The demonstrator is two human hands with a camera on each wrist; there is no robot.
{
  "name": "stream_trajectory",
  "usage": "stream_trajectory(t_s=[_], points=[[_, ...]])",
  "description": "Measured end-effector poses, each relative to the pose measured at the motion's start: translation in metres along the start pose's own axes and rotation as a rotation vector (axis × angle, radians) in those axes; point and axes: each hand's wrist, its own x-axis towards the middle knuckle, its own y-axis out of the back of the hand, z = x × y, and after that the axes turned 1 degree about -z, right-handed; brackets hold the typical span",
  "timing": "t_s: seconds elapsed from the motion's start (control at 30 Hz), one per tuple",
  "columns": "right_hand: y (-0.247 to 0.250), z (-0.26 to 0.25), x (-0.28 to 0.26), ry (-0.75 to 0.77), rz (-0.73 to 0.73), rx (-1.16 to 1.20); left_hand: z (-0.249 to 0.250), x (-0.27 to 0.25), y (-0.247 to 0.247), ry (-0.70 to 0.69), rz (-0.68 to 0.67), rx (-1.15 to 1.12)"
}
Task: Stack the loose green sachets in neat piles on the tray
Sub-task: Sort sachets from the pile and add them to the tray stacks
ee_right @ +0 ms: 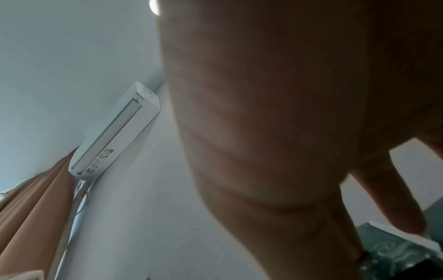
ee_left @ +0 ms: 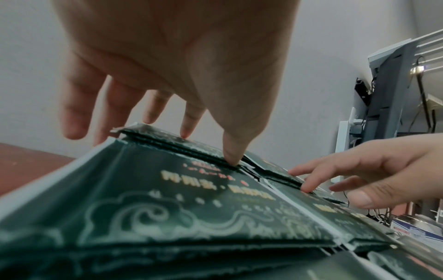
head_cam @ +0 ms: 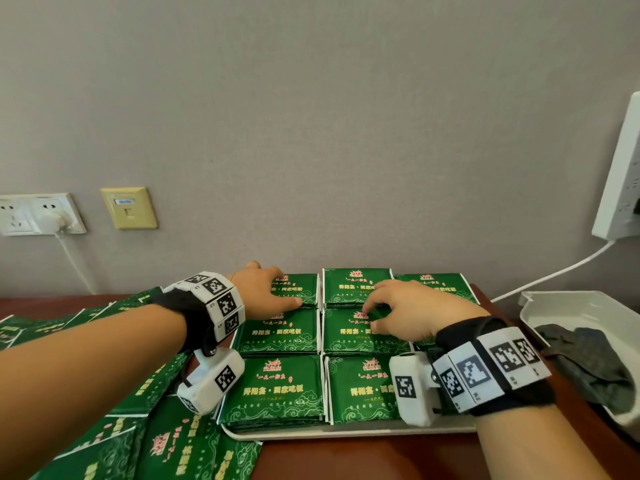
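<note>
tray [head_cam: 311, 435]: 7 sachet piles [head_cam: 277, 388] visible | left hand [head_cam: 263, 289] fingers straight, pressing | right hand [head_cam: 412, 313] likewise

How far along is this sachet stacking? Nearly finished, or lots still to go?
Partly done. The tray already holds a grid of neat piles. Right now the left hand touches the far-left pile, and the right hand rests its fingers on the middle pile, seemingly squaring them. Many loose sachets still lie scattered on the table left of the tray.
</note>
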Motion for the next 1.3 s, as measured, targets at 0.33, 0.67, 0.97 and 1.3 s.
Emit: stream_trajectory(t_s=[0.33,0.67,0.97,1.3], points=[[0.010,-0.008,-0.014,0.054,0.104,0.070,-0.009,-0.009,0.002,-0.004,0.063,-0.003],[0.005,-0.083,-0.066,0.311,0.141,0.190,-0.041,-0.127,0.013,-0.076,0.173,-0.275],[-0.066,-0.154,-0.124,0.374,-0.176,0.013,-0.078,-0.235,-0.027,-0.217,-0.319,-0.303],[-0.118,-0.172,-0.128,0.239,-0.179,0.063,-0.099,-0.245,-0.041,-0.357,-0.418,-0.337]])
